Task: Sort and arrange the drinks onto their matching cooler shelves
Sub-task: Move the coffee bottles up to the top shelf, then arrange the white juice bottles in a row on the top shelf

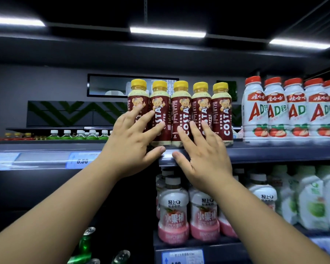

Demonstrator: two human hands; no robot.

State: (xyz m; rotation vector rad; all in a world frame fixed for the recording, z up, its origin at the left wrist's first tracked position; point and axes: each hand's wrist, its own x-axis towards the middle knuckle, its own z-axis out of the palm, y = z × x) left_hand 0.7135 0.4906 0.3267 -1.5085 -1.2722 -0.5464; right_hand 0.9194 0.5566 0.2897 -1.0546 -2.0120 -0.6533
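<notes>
Fingers point(148, 118) flat on maroon, yellow-cap Costa btls point(181, 103), 5 abreast.

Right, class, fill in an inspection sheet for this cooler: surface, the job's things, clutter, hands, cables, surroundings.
Surface: dark shelf, price tag on its front edge.
Job's things: five yellow-capped coffee bottles upright in a row; white bottles to their right; pink bottles below.
Clutter: green cans lower left.
Hands: left hand and right hand, fingers straight, touching the coffee bottles.
Cables: nothing seen.
Surroundings: ceiling lights, green bottles in the background.
</notes>
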